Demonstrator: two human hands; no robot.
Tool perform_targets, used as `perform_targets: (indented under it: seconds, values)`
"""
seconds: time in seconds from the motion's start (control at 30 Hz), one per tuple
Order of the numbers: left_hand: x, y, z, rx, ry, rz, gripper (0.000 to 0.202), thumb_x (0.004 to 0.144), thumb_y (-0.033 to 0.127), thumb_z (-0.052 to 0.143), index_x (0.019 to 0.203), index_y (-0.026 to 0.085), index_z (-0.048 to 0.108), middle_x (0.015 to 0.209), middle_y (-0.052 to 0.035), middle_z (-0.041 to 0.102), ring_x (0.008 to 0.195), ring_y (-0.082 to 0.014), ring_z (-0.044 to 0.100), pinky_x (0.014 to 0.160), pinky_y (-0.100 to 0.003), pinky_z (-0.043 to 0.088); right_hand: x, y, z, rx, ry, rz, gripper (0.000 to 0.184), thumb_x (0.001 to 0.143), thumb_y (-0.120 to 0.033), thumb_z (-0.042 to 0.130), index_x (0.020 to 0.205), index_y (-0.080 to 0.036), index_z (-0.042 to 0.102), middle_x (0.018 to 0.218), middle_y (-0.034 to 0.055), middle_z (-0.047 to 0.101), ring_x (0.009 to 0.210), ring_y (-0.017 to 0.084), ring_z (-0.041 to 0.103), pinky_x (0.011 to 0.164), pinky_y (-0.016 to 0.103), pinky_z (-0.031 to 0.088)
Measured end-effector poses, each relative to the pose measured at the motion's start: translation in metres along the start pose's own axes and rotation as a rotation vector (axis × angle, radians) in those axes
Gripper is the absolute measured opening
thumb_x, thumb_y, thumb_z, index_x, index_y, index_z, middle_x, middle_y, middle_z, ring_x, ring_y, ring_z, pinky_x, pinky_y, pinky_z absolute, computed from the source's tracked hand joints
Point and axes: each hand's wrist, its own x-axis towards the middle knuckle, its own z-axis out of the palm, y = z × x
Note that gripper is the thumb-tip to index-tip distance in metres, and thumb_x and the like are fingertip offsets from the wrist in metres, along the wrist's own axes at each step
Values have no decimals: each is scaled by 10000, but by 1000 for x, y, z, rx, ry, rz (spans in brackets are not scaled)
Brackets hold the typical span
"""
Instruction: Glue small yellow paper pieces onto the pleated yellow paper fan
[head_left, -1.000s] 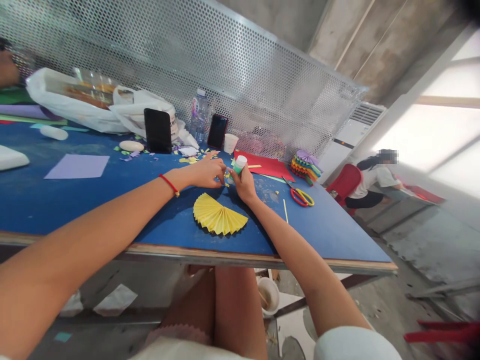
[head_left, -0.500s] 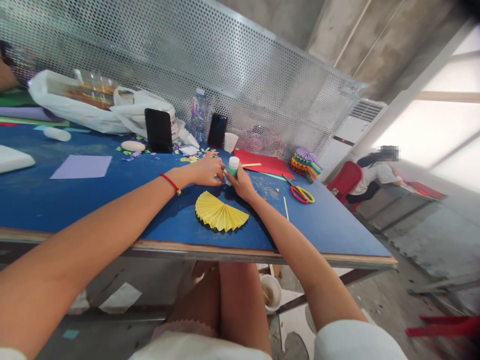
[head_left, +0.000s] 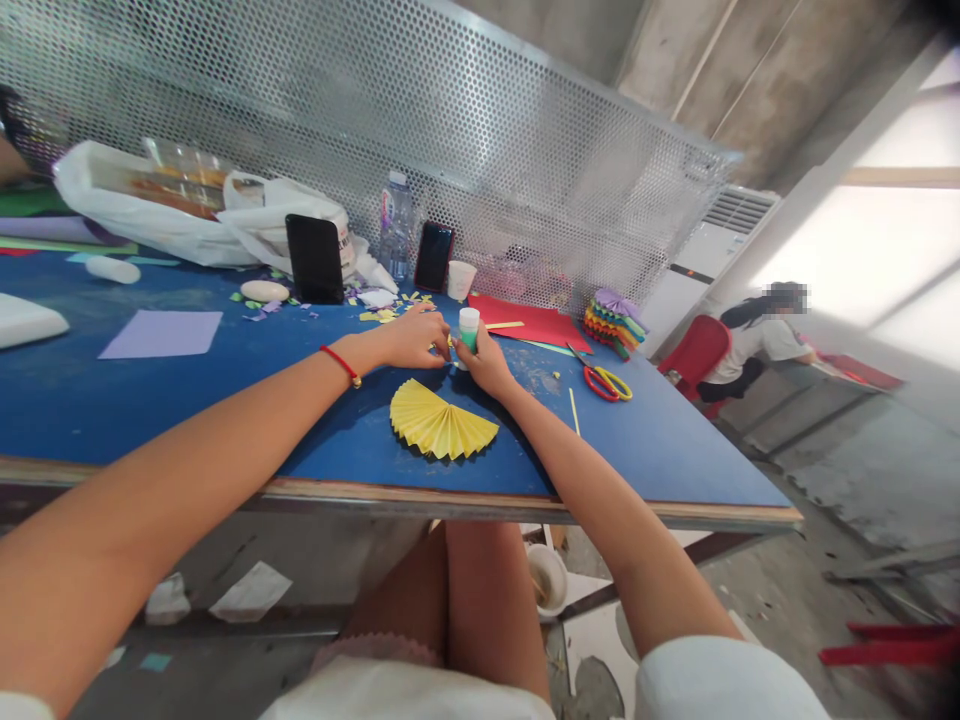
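My right hand [head_left: 490,362] is wrapped around a glue stick [head_left: 469,328] with a white top and a green band, held upright at the middle of the table. Just to its left, my left hand [head_left: 415,338] hovers low over the table, palm down. Its fingers are loosely bent and apart, close to the glue stick, and I see nothing held in them. A red cord bracelet [head_left: 340,366] circles the left wrist. Nearer to me lies a yellow pleated paper fan [head_left: 442,420], spread out in a half circle and touched by neither hand.
Scissors [head_left: 604,380] and a yellow strip lie right. Behind are red paper [head_left: 536,325], stacked coloured pleated paper [head_left: 616,322], a paper cup [head_left: 460,281], two phones, a bottle [head_left: 396,228] and scraps. Purple paper [head_left: 161,334] lies left. Another person sits far right.
My left fingers have drawn slightly away from the glue stick. The right hand still holds it. The view has shifted a little; the fan lies where it was.
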Motion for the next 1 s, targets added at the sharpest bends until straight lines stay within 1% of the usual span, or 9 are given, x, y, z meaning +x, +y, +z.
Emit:
perform_targets:
  seconds: [0.13, 0.3, 0.4, 0.53, 0.77, 0.83, 0.9, 1.0]
  values:
    - [0, -1, 1, 0, 10, 2, 198, 804, 265, 617, 814, 267, 814, 877, -20, 771, 925, -209, 638, 1108, -436, 299, -3, -2, -3, -52, 54, 32, 282, 907, -420, 616, 1096, -224, 541, 923, 59, 679, 831, 249, 637, 808, 394, 529]
    - [0, 0, -2, -6, -13, 8, 186, 798, 283, 637, 829, 258, 819, 815, -16, 773, 837, -200, 656, 1001, -388, 362, -7, -8, -6, -91, 139, 29, 260, 945, -446, 567, 1067, -219, 531, 946, 80, 663, 880, 264, 636, 843, 402, 511]
    - [1, -1, -2, -13, -22, 15, 191, 793, 279, 637, 840, 259, 821, 803, -8, 777, 789, -186, 657, 932, -355, 387, -8, -10, -5, -90, 128, 10, 285, 954, -472, 570, 1065, -214, 525, 947, 79, 668, 864, 250, 640, 826, 380, 510]
    - [2, -2, -1, -11, -9, 22, 197, 772, 271, 632, 835, 259, 818, 818, -10, 780, 794, -191, 660, 886, -333, 407, -6, -8, -2, -91, 92, 3, 321, 937, -492, 605, 1099, -226, 526, 950, 66, 682, 849, 243, 651, 802, 366, 514]
    - [1, -5, 2, -1, 10, 49, 183, 778, 263, 641, 826, 250, 817, 829, -11, 787, 784, -191, 655, 826, -314, 425, -2, -3, 1, -101, 91, 52, 266, 907, -450, 622, 1036, -240, 524, 867, 39, 664, 786, 252, 646, 755, 372, 519]
    - [0, -5, 2, 6, 20, 58, 174, 793, 269, 655, 846, 246, 819, 809, -14, 780, 765, -188, 648, 794, -310, 425, -3, -4, 0, -105, 123, 66, 258, 888, -452, 632, 992, -248, 515, 846, 33, 651, 789, 255, 642, 756, 368, 517]
    - [0, -5, 2, 17, 36, 73, 168, 835, 311, 664, 852, 247, 819, 783, -20, 768, 762, -189, 639, 789, -313, 423, -5, -6, -3, -111, 191, 86, 258, 887, -464, 622, 961, -252, 495, 849, 39, 640, 815, 258, 637, 776, 371, 511]
    - [3, -3, 1, 44, 68, 97, 208, 889, 387, 668, 863, 242, 815, 794, -44, 758, 816, -207, 630, 846, -342, 418, -7, -7, -11, -117, 329, 136, 263, 929, -494, 552, 964, -249, 464, 890, 68, 634, 879, 273, 635, 807, 387, 499]
